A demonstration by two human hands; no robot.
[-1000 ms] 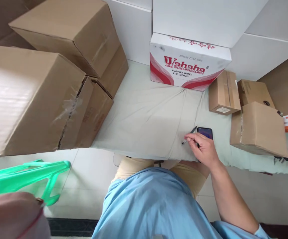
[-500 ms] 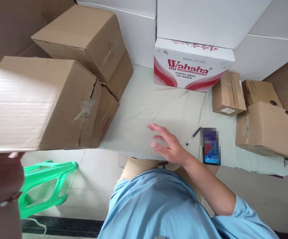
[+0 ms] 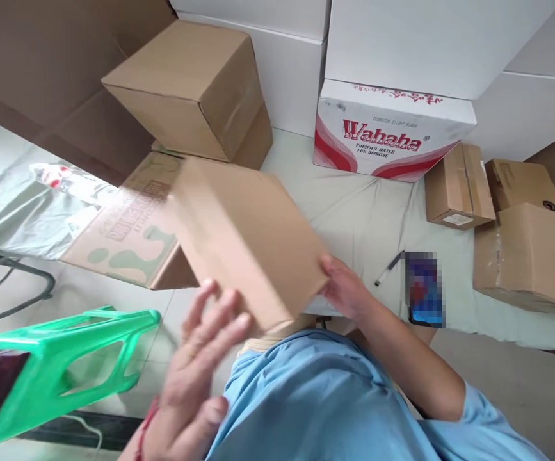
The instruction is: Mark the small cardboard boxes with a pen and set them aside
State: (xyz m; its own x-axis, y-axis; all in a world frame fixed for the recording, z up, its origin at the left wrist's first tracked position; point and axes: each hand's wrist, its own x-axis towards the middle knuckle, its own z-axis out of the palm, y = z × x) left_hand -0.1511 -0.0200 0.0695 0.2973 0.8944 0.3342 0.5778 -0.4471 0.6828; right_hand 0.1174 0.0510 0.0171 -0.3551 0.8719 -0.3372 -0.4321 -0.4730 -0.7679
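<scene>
A plain brown cardboard box (image 3: 258, 224) is held tilted over the front edge of the cloth-covered table, slightly blurred. My right hand (image 3: 347, 288) grips its right corner, the thumb on the near face and the other fingers mostly hidden. At the box's lower left side is my left hand (image 3: 188, 371), fingers spread and thumb apart. Its fingertips overlap the box's side; whether they touch it I cannot tell. Behind the held box, to the left, lies a carton with green print (image 3: 128, 237).
More brown boxes (image 3: 176, 70) are stacked at the back left. A Wahaha water carton (image 3: 387, 137) stands at the back. Rightward lie a pen (image 3: 388, 269), a phone (image 3: 424, 288) and small boxes (image 3: 457, 186). A green plastic stool (image 3: 47, 358) stands on the floor at left.
The brown box has come from the left to the middle, uncovering the printed carton. My right hand has closed on its corner. My left hand now shows spread below it. The view has shifted left.
</scene>
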